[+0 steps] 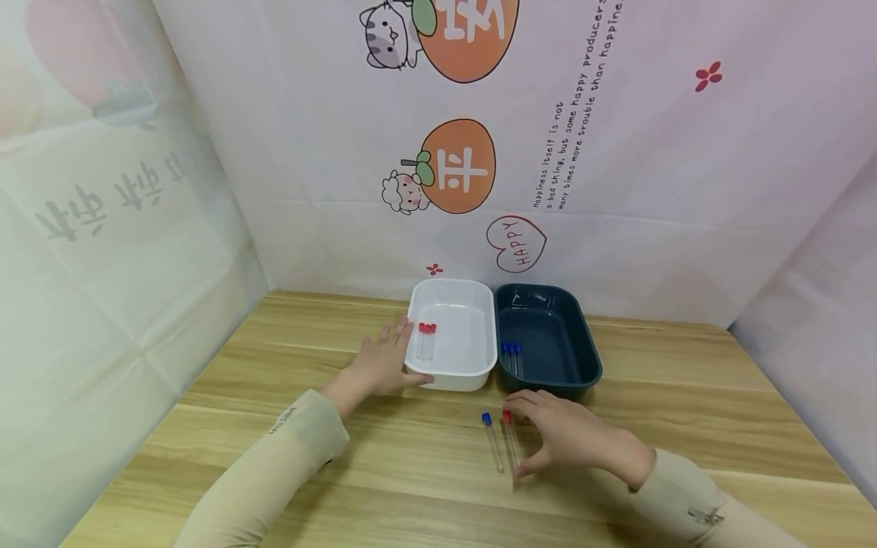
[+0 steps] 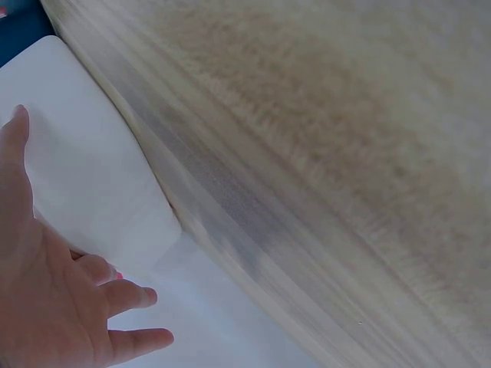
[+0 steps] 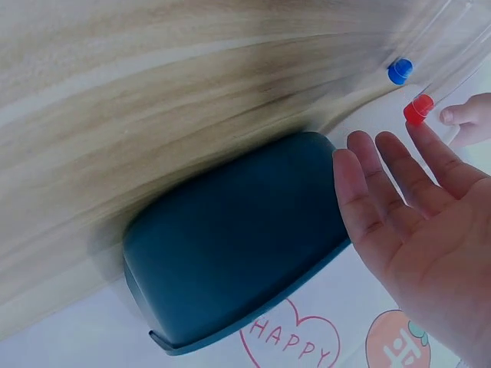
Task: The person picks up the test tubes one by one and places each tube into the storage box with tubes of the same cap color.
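Observation:
My right hand (image 1: 565,430) pinches a red-capped test tube (image 1: 511,439) lengthwise, with the index fingertip at the red cap (image 3: 419,109) and the thumb near the tube's lower end. Just left of it, a blue-capped test tube (image 1: 493,443) lies on the table. My left hand (image 1: 380,365) rests against the left front corner of a white bin (image 1: 457,382), fingers spread and fairly straight, thumb along the front wall. Inside that bin, at its left, are several red-capped tubes (image 1: 427,342).
A dark blue bin (image 1: 591,346) stands against the white bin's right side, with several blue-capped tubes (image 1: 512,358) at its left. Both bins are on a wood-grain table (image 1: 384,487). A printed white cloth (image 1: 651,251) hangs behind and at the sides.

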`<state>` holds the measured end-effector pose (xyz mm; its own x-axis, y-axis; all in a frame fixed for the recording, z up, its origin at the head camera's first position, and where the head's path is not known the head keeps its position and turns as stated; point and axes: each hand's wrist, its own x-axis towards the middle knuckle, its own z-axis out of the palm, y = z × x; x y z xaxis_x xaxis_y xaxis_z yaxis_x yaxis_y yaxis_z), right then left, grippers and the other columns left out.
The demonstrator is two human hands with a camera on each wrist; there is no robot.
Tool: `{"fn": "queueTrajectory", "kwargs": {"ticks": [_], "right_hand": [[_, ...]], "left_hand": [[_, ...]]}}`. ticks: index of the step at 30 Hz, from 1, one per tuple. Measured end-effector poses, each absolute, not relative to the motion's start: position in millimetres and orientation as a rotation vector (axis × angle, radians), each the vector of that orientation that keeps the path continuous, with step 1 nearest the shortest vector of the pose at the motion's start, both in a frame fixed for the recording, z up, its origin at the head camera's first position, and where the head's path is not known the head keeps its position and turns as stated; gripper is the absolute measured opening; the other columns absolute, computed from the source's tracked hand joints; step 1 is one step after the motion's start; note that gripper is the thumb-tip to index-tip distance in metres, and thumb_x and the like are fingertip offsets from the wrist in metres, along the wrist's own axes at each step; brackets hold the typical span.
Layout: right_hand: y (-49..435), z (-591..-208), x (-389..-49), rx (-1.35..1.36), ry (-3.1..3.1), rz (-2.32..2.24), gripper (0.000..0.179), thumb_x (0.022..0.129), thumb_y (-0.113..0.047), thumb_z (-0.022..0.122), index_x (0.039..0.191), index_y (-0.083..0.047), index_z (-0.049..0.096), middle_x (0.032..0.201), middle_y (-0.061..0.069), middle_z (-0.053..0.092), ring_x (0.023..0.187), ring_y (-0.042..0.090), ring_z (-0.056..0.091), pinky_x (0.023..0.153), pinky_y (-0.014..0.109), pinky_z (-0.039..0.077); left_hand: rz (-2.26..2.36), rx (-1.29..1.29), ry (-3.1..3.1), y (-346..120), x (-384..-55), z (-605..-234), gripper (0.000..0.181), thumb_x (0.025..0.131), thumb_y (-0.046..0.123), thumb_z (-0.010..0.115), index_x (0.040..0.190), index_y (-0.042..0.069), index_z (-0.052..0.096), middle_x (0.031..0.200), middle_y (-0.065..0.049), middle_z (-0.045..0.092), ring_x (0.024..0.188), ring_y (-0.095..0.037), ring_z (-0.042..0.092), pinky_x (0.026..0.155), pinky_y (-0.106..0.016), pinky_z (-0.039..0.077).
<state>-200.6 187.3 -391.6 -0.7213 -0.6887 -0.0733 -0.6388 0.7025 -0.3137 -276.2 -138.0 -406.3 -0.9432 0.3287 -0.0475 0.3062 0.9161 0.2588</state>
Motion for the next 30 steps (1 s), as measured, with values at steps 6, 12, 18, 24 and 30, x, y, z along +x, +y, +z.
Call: {"fn": "queueTrajectory", "kwargs": {"ticks": [6,12,18,24,30], "right_hand": [[189,-385,-199,-1.098,2.762,-0.396,0.090,0.072,-0.054,0.090,0.140,-0.003,0.059,0.144,0.012,0.056,0.128,0.036,0.055,0.097,0.054,0.052],[190,-379,-198,-1.111,2.791,-0.400,0.090,0.071,-0.051,0.091,0.139,-0.002,0.059,0.143,0.014,0.056,0.129,0.041,0.054,0.102,0.060,0.046],[189,-372,-196,-1.129,2.797,-0.393,0.091,0.071,-0.052,0.091,0.140,-0.002,0.058,0.143,0.012,0.056,0.128,0.038,0.055,0.101,0.056,0.049],[187,-363,-196,-1.168,2.842,-0.369,0.092,0.071,-0.054,0.091,0.139,-0.002,0.058,0.142,0.013,0.057,0.125,0.035,0.057,0.095,0.051,0.053],[184,-356,-200,-1.148,2.842,-0.403,0.091,0.072,-0.054,0.090,0.141,-0.004,0.058,0.143,0.013,0.057,0.127,0.034,0.056,0.097,0.052,0.052]], "left_hand": [[0.388,0.496,2.985,-138,-277,-407,0.114,0.087,0.068,0.069,0.163,0.001,0.016,0.171,-0.013,0.013,0.153,-0.044,0.018,0.116,-0.070,0.019],[0.386,0.502,2.991,-139,-277,-407,0.114,0.087,0.068,0.070,0.163,0.001,0.016,0.170,-0.013,0.013,0.152,-0.044,0.018,0.115,-0.070,0.020],[0.384,0.499,2.986,-139,-277,-408,0.114,0.087,0.068,0.069,0.163,0.001,0.016,0.171,-0.013,0.012,0.153,-0.043,0.018,0.116,-0.070,0.019],[0.387,0.498,2.984,-139,-278,-410,0.115,0.087,0.069,0.069,0.163,0.002,0.016,0.171,-0.012,0.012,0.153,-0.043,0.017,0.116,-0.070,0.019],[0.387,0.507,2.987,-140,-279,-411,0.114,0.087,0.068,0.068,0.163,0.001,0.016,0.171,-0.014,0.012,0.153,-0.044,0.017,0.115,-0.070,0.019]]}}
